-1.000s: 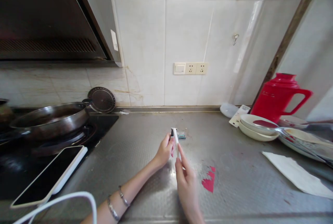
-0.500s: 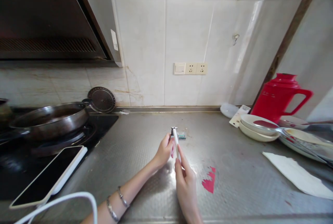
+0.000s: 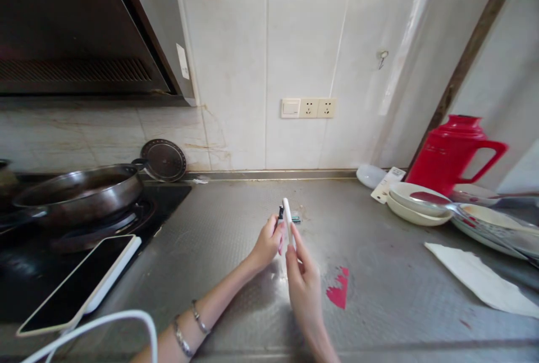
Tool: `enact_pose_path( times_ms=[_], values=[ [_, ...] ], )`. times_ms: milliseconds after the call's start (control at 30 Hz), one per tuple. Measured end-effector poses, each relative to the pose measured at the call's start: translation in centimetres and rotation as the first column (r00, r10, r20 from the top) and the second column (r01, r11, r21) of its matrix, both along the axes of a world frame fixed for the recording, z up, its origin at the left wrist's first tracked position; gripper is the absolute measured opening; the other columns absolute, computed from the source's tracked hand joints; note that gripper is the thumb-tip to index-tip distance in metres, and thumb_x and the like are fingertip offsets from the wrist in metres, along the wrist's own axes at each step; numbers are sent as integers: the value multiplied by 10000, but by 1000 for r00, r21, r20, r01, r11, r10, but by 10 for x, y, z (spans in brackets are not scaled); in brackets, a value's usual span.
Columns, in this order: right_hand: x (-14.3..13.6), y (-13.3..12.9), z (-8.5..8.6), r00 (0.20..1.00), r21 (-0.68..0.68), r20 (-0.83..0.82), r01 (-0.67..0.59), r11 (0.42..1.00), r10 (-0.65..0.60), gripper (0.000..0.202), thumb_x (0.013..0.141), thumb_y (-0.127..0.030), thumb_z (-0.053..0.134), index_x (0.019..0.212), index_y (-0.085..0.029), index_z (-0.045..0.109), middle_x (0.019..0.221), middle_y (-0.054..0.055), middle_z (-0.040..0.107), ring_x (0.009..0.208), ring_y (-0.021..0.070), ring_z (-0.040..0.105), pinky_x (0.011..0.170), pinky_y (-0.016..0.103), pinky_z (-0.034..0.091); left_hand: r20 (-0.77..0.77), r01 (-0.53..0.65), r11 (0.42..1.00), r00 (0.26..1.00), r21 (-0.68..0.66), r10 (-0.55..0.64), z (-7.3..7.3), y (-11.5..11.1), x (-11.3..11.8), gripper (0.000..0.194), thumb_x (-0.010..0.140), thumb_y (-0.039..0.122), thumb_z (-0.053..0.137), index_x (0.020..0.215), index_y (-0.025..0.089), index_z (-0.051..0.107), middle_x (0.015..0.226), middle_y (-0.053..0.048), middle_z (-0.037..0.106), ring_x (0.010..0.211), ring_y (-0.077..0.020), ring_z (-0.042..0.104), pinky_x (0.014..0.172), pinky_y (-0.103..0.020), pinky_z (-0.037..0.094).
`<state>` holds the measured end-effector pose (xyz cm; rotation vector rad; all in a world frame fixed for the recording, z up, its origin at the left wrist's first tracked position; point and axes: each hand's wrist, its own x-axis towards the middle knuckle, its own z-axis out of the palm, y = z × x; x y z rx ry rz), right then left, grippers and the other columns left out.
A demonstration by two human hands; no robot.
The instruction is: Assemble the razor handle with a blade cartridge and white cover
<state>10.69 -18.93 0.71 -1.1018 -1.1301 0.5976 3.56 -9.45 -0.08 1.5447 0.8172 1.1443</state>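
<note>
My left hand [image 3: 268, 243] is closed, pinching a small black piece [image 3: 281, 212] that sticks up above the fingertips. Its exact kind is too small to make out. Just to the right, a slim white handle [image 3: 287, 211] with a rounded top is held upright and slightly tilted between the thumb and fingers of my right hand [image 3: 304, 278]. The handle and the black piece are side by side, and I cannot tell whether they touch. Behind the handle, a small teal-and-dark strip [image 3: 296, 219] lies on the metal counter [image 3: 236, 200], partly hidden.
Left, a pan [image 3: 84, 194] sits on the black stove [image 3: 25, 273], with a phone [image 3: 80, 284] and white cable [image 3: 126, 315] nearer. A torn red patch [image 3: 339, 290] lies by my right hand. Farther right are stacked bowls [image 3: 416, 211], a paper sheet [image 3: 475, 278] and a red thermos [image 3: 455, 155].
The white handle's top has risen slightly and moved right, apart from the black piece. A thin T-shaped metal end seen at the top before no longer shows. My right hand shifted slightly right.
</note>
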Motion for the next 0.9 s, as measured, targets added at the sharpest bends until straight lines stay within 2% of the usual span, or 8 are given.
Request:
enact_pose_path(
  times_ms=[100, 267, 500, 600, 733, 900],
  values=[
    [0, 2, -1, 1000, 15, 11, 9, 1000, -9, 457, 870, -305, 450, 1315, -200, 466, 1160, 99, 625, 816, 174, 630, 723, 305, 503, 4, 2, 1000, 1000, 5, -2, 0, 0, 0, 281, 856, 468, 417, 804, 193, 396, 497, 91, 402, 360, -56, 380, 376, -179, 312],
    [-3, -5, -13, 1000, 22, 21, 18, 1000, -19, 426, 867, -289, 464, 1283, -205, 503, 1189, 90, 612, 964, 209, 615, 798, 341, 499, 12, -7, 1000, 1000, -6, 7, -4, 4, -1, 287, 859, 480, 408, 828, 195, 402, 494, 95, 382, 356, -58, 364, 368, -178, 330],
    [4, 3, -1, 997, 64, 22, 72, 995, -73, 444, 871, -267, 459, 1312, -215, 461, 1288, 101, 534, 1063, 215, 579, 854, 353, 485, 46, 37, 999, 998, -10, -37, -6, 2, 1, 309, 843, 499, 441, 828, 193, 401, 535, 88, 408, 367, -53, 388, 370, -177, 344],
    [3, 1, -4, 998, 48, 28, 48, 998, -50, 433, 869, -266, 457, 1299, -211, 478, 1304, 86, 520, 1157, 219, 518, 900, 362, 463, 75, 46, 999, 996, -25, -44, -5, 2, 1, 319, 834, 509, 448, 822, 194, 400, 529, 91, 396, 363, -51, 381, 363, -172, 347],
    [-2, -7, -12, 1000, 13, 27, 9, 1000, -10, 426, 877, -267, 448, 1297, -200, 478, 1275, 90, 546, 1104, 217, 559, 888, 371, 475, 94, 40, 999, 995, -32, -37, -5, 4, 1, 328, 828, 520, 449, 825, 196, 399, 535, 95, 386, 355, -44, 364, 356, -168, 355],
    [0, -3, -3, 999, 42, 5, 43, 998, -43, 443, 876, -258, 453, 1317, -214, 453, 1285, 95, 537, 1097, 218, 563, 866, 362, 487, 87, 58, 998, 995, -12, -57, -6, 3, 1, 321, 841, 510, 437, 806, 197, 378, 550, 90, 396, 362, -42, 375, 360, -167, 349]
  ],
)
